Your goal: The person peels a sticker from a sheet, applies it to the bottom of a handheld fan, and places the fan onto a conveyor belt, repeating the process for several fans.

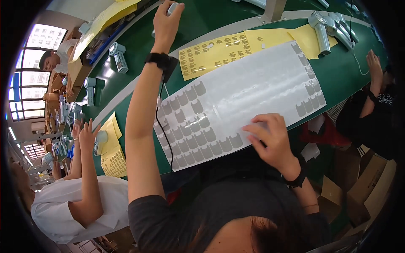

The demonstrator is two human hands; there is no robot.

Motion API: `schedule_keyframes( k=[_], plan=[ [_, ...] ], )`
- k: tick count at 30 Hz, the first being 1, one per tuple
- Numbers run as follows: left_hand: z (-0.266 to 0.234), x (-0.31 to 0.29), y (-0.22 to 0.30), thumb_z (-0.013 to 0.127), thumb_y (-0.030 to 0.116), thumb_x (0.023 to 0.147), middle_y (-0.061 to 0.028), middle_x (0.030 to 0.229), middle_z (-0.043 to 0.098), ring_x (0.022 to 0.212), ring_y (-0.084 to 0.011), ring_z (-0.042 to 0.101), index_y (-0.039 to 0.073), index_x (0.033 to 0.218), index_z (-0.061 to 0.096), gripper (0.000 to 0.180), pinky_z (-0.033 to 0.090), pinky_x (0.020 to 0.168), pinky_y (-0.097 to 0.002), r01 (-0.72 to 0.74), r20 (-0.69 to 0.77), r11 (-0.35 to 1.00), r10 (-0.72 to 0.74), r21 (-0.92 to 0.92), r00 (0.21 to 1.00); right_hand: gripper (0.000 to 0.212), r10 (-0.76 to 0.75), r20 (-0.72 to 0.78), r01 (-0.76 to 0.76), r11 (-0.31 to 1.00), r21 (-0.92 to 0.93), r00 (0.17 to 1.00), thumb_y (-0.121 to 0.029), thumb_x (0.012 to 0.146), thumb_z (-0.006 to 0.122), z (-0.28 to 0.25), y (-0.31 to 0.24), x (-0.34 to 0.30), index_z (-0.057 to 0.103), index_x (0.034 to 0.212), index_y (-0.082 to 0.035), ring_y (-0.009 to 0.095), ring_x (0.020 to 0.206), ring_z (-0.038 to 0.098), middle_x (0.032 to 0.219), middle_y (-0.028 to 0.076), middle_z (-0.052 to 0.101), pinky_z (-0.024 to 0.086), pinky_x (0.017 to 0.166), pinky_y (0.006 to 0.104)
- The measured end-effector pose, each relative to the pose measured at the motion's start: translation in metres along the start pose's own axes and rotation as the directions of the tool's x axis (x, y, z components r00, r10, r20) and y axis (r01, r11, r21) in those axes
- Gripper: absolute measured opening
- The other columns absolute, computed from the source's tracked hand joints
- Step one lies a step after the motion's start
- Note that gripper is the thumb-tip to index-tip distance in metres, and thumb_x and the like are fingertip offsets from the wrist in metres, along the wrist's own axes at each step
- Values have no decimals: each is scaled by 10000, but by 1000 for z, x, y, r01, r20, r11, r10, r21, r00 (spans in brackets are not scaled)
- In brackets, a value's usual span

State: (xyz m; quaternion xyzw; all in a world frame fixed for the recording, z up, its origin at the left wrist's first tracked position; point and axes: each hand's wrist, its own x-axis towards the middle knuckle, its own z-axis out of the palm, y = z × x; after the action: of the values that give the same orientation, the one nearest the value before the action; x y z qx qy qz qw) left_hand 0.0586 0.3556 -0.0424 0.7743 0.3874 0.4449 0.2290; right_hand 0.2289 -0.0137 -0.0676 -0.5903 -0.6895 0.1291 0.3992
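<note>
My left hand [168, 22] reaches to the far edge of the green table. Its fingers are wrapped round a pale handheld fan [172, 8], mostly hidden by the hand. My right hand [272, 141] hovers over the near edge of a white backing sheet [249, 90], fingers bent and apart, nothing visible between them. Grey shield-shaped stickers [196, 141] fill the sheet's left end and line its right end; the middle is bare backing. Beyond it lies a yellow label sheet [215, 52] with small printed labels.
Silvery handheld fans [322, 36] lie at the far right, others [119, 59] on a strip at left. A co-worker in white [84, 202] sits left, beside another yellow sheet [113, 162]. Another person's hand [373, 63] is at right. Cardboard boxes [363, 185] stand lower right.
</note>
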Motion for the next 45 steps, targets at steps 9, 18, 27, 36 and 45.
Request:
schedule_keyframes(
  k=[9,18,27,36,45],
  plan=[
    [-11,1,-96,661,331,844,-118,1082,596,1005,-344,550,123,959,665,238,448,842,-433,-410,240,726,332,553,912,206,-44,86,43,999,18,995,-49,719,721,13,-13,1,688,919,-81,283,973,537,1040,88,598,412,842,371],
    [-61,-30,-96,689,293,835,-179,1218,500,1123,-402,468,107,1124,601,355,395,963,-486,-319,83,788,326,526,942,171,-80,15,80,997,-20,997,-30,725,726,20,-15,-14,658,880,-57,299,980,534,1054,107,600,420,851,383],
    [-115,-68,-102,756,379,732,-222,1175,538,1091,-429,524,-4,984,600,484,488,851,-484,514,-377,385,-378,766,845,197,37,-4,-37,997,66,999,-16,727,730,28,-22,-17,685,917,-47,308,965,539,1078,120,598,443,829,385],
    [-127,-61,-47,730,341,816,-175,984,648,896,-296,656,-18,886,573,398,506,799,-397,307,-519,826,-21,473,854,133,0,-34,0,1000,8,999,1,731,729,27,-26,-12,655,827,-54,299,969,538,1053,116,595,440,826,365],
    [-59,-108,81,677,29,885,-129,1116,580,951,-196,595,29,1267,329,517,476,876,-318,-212,-329,914,93,-346,940,132,233,38,-221,839,497,972,25,792,692,14,-26,-4,610,880,-29,188,913,560,992,72,598,432,815,288]
  ],
)
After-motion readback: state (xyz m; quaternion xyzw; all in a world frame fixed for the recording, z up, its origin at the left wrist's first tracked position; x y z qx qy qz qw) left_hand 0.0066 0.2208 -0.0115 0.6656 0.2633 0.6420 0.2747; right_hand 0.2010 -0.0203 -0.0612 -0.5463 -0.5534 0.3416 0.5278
